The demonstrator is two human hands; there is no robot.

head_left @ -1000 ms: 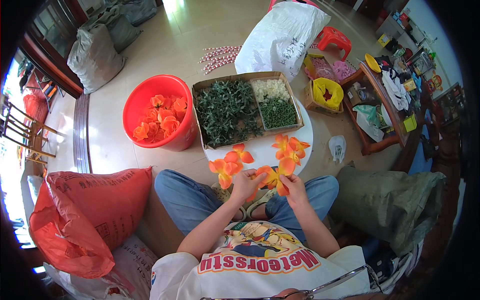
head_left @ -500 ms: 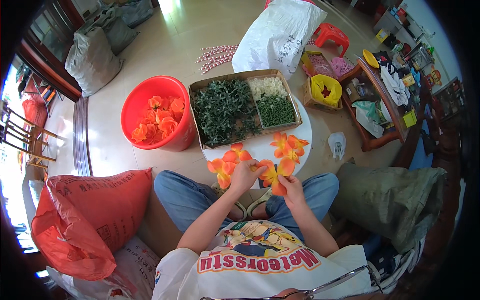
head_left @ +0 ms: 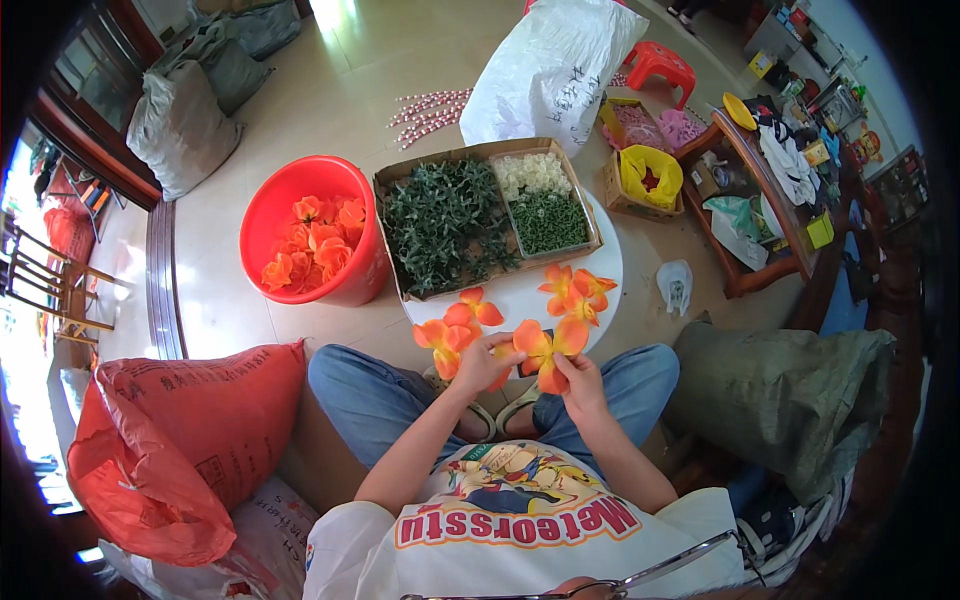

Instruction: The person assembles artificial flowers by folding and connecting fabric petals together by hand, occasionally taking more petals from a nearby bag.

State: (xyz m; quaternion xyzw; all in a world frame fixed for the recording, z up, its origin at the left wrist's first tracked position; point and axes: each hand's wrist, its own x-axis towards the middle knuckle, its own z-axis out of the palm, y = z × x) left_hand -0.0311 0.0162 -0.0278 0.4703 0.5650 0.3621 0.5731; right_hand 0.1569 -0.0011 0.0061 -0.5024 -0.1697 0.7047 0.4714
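Observation:
An orange artificial flower layer with yellow in its middle [head_left: 546,350] is held up over the near edge of the round white table [head_left: 608,250]. My right hand [head_left: 584,388] pinches its lower right petal between thumb and fingers. At its left side, my left hand [head_left: 480,365] is closed on orange petals, partly hidden by its fingers. More orange petal layers [head_left: 445,340] lie on the table beside my left hand, and another group [head_left: 578,292] lies beyond the held flower.
A cardboard tray [head_left: 388,240] of green leaves and a clear box of white and green pieces covers the table's far part. A red bucket [head_left: 262,200] holds orange roses. Sacks flank me: a red one [head_left: 200,430] and a grey-green one [head_left: 780,400].
The held flower has shifted slightly left and turned more upright. My left hand has drawn a little back from its middle, with orange petals showing at its fingers.

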